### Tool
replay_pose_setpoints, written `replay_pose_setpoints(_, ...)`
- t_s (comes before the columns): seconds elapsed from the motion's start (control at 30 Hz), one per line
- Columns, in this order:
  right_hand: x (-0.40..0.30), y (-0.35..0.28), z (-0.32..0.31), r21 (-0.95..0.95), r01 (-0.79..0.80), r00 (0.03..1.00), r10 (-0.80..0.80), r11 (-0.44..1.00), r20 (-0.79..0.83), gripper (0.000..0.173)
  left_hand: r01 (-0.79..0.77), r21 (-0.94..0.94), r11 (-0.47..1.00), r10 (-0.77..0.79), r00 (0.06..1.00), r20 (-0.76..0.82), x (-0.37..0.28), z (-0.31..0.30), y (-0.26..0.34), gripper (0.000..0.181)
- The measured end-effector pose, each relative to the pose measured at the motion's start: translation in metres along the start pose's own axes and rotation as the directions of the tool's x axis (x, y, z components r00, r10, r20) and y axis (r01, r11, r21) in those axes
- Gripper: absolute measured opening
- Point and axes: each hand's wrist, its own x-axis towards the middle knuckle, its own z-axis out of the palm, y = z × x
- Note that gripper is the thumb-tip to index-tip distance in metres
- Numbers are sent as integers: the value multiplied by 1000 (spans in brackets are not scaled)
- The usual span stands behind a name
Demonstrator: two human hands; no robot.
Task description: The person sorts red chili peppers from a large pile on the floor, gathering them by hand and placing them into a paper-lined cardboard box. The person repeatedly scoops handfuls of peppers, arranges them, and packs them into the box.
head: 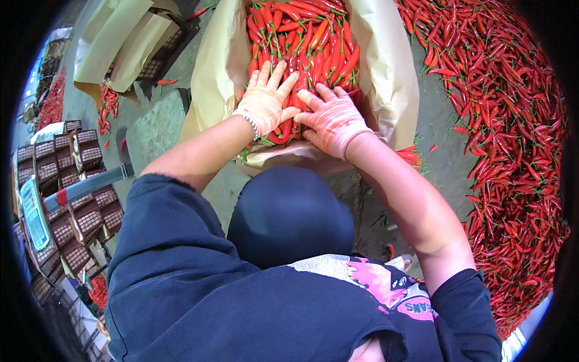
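Note:
Red chili peppers (312, 43) with green stems fill a container lined with brown paper (384, 68), whose sheets stand up along both sides. My left hand (267, 99), in a stained light work glove, lies spread on the peppers at the near left part. Beside it, my right hand (332, 115), gloved alike, rests with fingers apart on the peppers at the near right. The two thumbs almost meet. Neither hand is closed around a pepper. Paper hides the container's own walls.
A large heap of red chili peppers (506, 135) spreads over the floor on the right. At the left are stacked crates (59, 172), a platform scale (156, 117) with its display (34, 212) on a post, and another paper-lined crate (154, 63). A few peppers (409, 156) lie beside the container.

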Motion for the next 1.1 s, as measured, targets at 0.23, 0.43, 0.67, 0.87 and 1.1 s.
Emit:
replay_pose_setpoints(0.23,-24,14,10,194,238,955,-193,952,-225,22,-139,-461,877,187,981,60,-2,-32,-44,49)
replay_pose_setpoints(0.43,1,-27,-19,473,214,977,-198,855,-83,15,-573,25,819,569,817,93,-32,-73,-57,30)
replay_pose_setpoints(0.67,-16,17,-1,630,160,937,85,760,-340,14,-704,-56,708,705,701,103,-33,-35,-59,30)
replay_pose_setpoints(0.87,-29,40,-4,822,-35,912,355,569,-207,20,-577,-417,702,669,736,109,-31,-19,-62,30)
replay_pose_setpoints(1.1,-31,36,7,620,151,884,176,770,-434,13,-468,-283,837,537,803,259,-41,-5,-40,22)
